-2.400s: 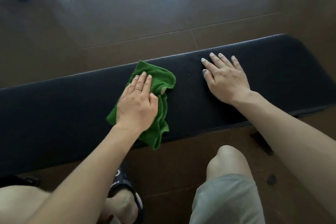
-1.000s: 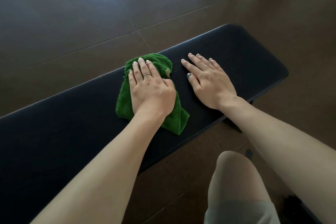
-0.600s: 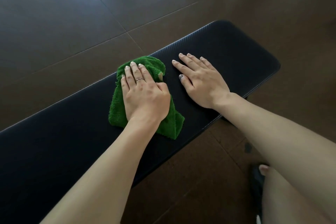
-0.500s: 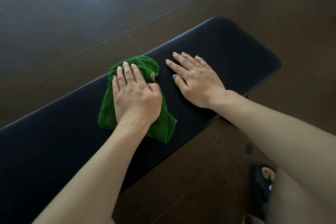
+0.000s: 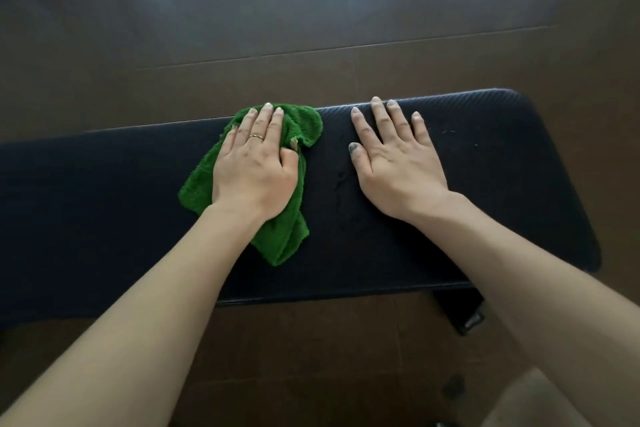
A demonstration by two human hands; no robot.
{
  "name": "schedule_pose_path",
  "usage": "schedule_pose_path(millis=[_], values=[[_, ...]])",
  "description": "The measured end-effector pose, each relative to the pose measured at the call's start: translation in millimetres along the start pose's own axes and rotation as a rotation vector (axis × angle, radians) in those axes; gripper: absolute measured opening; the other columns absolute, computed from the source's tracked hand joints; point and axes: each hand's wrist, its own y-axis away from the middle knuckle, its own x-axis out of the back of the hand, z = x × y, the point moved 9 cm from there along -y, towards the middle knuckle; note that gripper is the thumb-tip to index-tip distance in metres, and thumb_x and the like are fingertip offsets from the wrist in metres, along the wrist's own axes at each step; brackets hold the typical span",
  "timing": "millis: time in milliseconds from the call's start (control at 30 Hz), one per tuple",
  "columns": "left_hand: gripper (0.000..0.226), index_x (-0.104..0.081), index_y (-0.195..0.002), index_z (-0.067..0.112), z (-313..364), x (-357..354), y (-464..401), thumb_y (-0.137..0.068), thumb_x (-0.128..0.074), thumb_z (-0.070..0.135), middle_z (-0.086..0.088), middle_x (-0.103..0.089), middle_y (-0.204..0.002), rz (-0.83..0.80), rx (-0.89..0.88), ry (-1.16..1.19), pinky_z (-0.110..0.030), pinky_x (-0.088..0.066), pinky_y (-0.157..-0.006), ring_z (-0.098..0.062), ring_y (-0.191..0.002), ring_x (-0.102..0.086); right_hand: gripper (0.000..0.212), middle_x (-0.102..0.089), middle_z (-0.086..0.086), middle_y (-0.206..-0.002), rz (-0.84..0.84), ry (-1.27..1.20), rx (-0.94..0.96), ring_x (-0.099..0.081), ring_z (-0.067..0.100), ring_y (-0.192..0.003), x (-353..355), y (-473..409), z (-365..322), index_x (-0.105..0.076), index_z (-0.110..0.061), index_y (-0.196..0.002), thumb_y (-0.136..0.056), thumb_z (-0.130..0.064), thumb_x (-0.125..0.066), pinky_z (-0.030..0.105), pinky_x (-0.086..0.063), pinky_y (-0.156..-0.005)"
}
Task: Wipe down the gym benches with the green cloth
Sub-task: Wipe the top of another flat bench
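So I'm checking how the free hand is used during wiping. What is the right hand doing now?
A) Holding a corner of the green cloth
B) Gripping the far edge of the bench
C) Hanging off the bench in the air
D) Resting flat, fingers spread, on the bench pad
D: the right hand lies palm down with fingers spread on the bench pad, apart from the green cloth, which the left hand presses.

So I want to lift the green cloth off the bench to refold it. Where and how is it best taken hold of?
Probably the loose tail of the green cloth, which lies bunched toward the near edge of the bench, clear of the left hand pressing flat on the cloth's middle. The right hand, flat on the pad beside it, could come from the near right and pinch that folded ridge.
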Motion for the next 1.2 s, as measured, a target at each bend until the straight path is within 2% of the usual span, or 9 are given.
schedule_pose_path(millis=[167, 433, 667, 767, 867, 933, 1000, 1067, 1200], values=[[0.064, -0.009, -0.167, 0.021, 24.3, -5.4, -8.4, -0.107, -0.022, 0.037, 0.005, -0.004, -0.175, 0.030, 0.163, 0.002, -0.037, 0.000, -0.131, -0.013, -0.161, 0.001, 0.060, 0.007, 0.003, -0.174, 0.016, -0.033, 0.108, 0.011, 0.019, -0.160, 2.5, -2.2, 2.8, -0.002, -0.030, -0.166, -0.109, -0.045, -0.012, 0.046, 0.009, -0.128], [0.075, -0.005, -0.167, 0.026, 63.1, -19.2, 110.8, -0.095, -0.007, 0.047, 0.011, 0.004, -0.173, -0.059, 0.115, 0.018, -0.031, 0.005, -0.129, -0.005, -0.159, 0.009, 0.060, 0.004, 0.005, -0.174, 0.032, -0.076, 0.152, 0.009, 0.022, -0.160, 4.7, 1.4, 3.5, -0.004, -0.027, -0.166, -0.109, -0.042, -0.011, 0.047, 0.008, -0.128], [0.062, -0.013, -0.166, 0.027, 44.8, -10.8, 24.4, -0.107, -0.026, 0.039, 0.011, -0.005, -0.174, -0.015, 0.069, 0.051, -0.032, 0.001, -0.130, -0.008, -0.160, 0.000, 0.059, 0.001, 0.002, -0.174, 0.062, -0.091, 0.128, 0.006, 0.018, -0.160, 5.5, -0.5, 1.1, -0.008, -0.028, -0.166, -0.109, -0.041, -0.011, 0.044, 0.007, -0.129], [0.056, -0.033, -0.160, 0.024, 39.7, -6.1, -23.2, -0.106, -0.027, 0.037, 0.002, -0.032, -0.167, -0.004, 0.066, 0.033, -0.036, -0.011, -0.129, -0.017, -0.156, -0.021, 0.057, -0.002, 0.001, -0.174, 0.065, -0.105, 0.121, 0.005, 0.016, -0.160, 7.1, 1.4, 1.9, -0.011, -0.027, -0.166, -0.110, -0.040, -0.014, 0.042, 0.007, -0.129], [0.045, -0.053, -0.135, 0.017, 40.8, 0.0, -44.3, -0.104, -0.026, 0.036, -0.007, -0.057, -0.140, 0.029, 0.077, -0.018, -0.040, -0.026, -0.119, -0.027, -0.135, -0.045, 0.056, -0.010, 0.002, -0.174, 0.125, -0.126, 0.109, -0.002, 0.016, -0.160, 11.0, 0.5, 4.9, -0.019, -0.023, -0.165, -0.111, -0.038, -0.019, 0.039, 0.004, -0.129], [0.052, -0.045, -0.149, 0.015, 46.2, -4.3, -34.6, -0.105, -0.024, 0.036, -0.008, -0.048, -0.153, 0.011, 0.076, -0.030, -0.040, -0.020, -0.124, -0.026, -0.145, -0.037, 0.056, -0.016, 0.002, -0.173, 0.165, -0.140, 0.087, -0.006, 0.016, -0.160, 12.8, 1.1, 5.0, -0.023, -0.022, -0.164, -0.111, -0.037, -0.020, 0.039, 0.001, -0.130], [0.062, -0.019, -0.165, 0.016, 53.8, -11.7, -6.0, -0.107, -0.021, 0.039, -0.005, -0.018, -0.172, -0.027, 0.054, -0.027, -0.040, -0.006, -0.130, -0.021, -0.159, -0.011, 0.056, -0.019, 0.002, -0.172, 0.188, -0.150, 0.069, -0.009, 0.015, -0.160, 13.2, 2.3, 4.0, -0.027, -0.021, -0.164, -0.111, -0.038, -0.020, 0.038, -0.001, -0.130], [0.066, -0.005, -0.167, 0.017, 64.3, -17.1, 37.7, -0.107, -0.018, 0.042, 0.000, 0.000, -0.175, -0.044, -0.006, 0.000, -0.038, 0.001, -0.131, -0.015, -0.161, 0.004, 0.057, -0.023, 0.002, -0.171, 0.200, -0.172, 0.065, -0.012, 0.015, -0.159, 14.3, 2.2, 4.3, -0.031, -0.019, -0.162, -0.110, -0.038, -0.019, 0.037, -0.002, -0.130], [0.071, -0.012, -0.167, 0.019, 77.7, -19.9, 117.5, -0.101, -0.012, 0.045, 0.002, -0.006, -0.174, -0.042, -0.126, -0.006, -0.039, -0.004, -0.131, -0.014, -0.161, -0.001, 0.059, -0.031, 0.005, -0.168, 0.242, -0.220, 0.059, -0.020, 0.016, -0.158, 17.6, 2.2, 7.3, -0.040, -0.015, -0.158, -0.107, -0.037, -0.020, 0.036, -0.007, -0.130]])
